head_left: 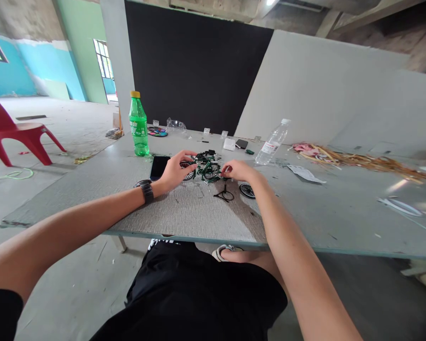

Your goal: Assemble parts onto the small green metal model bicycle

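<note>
A small dark green model bicycle (208, 170) stands on the grey table, with dark parts just behind it. My left hand (175, 171), a black watch at its wrist, has thumb and fingers around the bicycle's left wheel. At the bicycle's other end, the fingertips of my right hand (238, 169) are pinched together; what they hold is too small to make out. Just below my right hand lie a thin black looped part (225, 193) and a loose spoked wheel (246, 191), the latter partly covered by my right forearm.
A dark phone (159, 166) lies beside my left hand. Behind it stands a green bottle (138, 128). A clear bottle (272, 143) leans at the right, near a white paper packet (305, 174). A white case (229, 144) sits towards the back. Wood strips (362, 163) lie far right.
</note>
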The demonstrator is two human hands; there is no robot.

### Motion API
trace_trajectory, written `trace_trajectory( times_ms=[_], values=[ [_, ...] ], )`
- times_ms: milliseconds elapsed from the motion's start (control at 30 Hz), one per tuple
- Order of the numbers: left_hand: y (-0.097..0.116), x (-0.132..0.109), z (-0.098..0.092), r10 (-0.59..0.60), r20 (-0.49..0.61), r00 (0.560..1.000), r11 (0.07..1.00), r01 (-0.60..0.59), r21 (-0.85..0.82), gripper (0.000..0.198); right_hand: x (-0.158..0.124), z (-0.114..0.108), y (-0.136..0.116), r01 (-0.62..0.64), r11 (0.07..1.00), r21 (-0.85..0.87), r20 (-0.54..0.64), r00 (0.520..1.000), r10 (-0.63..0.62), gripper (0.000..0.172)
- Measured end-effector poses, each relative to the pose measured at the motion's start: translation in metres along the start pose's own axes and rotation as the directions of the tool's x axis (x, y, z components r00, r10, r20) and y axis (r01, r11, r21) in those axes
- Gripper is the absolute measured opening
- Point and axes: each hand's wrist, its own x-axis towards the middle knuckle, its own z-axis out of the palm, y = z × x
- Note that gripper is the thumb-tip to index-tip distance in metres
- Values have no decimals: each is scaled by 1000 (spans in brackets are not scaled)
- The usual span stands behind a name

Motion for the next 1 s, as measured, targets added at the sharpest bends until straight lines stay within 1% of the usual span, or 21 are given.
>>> trace_trajectory(
  times_ms=[100, 200, 300, 400, 567, 733, 867, 1000],
  values=[
    [1, 0, 0, -2, 2, 1000, 1000, 2, 1, 32, 0, 0, 0, 3, 1000, 2, -8, 1000, -3, 18],
    [0, 0, 0, 1, -1, 1000, 1000, -1, 0, 31, -1, -2, 0, 5, 1000, 19, 28, 1000, -6, 18],
    [-1, 1, 0, 2, 0, 1000, 1000, -2, -5, 31, -3, -4, 0, 17, 1000, 25, 70, 997, -19, 24],
    [-2, 1, 1, 2, 4, 1000, 1000, -2, -8, 31, -4, -5, 0, 13, 1000, 22, 61, 998, -15, 29],
    [-2, 0, 1, 3, 0, 1000, 1000, -3, -8, 31, -4, -4, -1, -7, 999, 38, 32, 999, 6, 18],
    [-2, 0, 1, 3, 3, 1000, 1000, -3, -6, 31, -4, -4, -2, 6, 998, 64, 35, 999, -8, 21],
    [-2, 1, 1, 8, 3, 1000, 1000, -8, -1, 30, -4, -4, -1, 12, 999, 33, 43, 999, -14, 14],
    [-1, 0, 1, 13, 1, 1000, 1000, -13, 1, 30, -3, -3, 2, 0, 1000, 30, 60, 998, -2, 19]
  ],
)
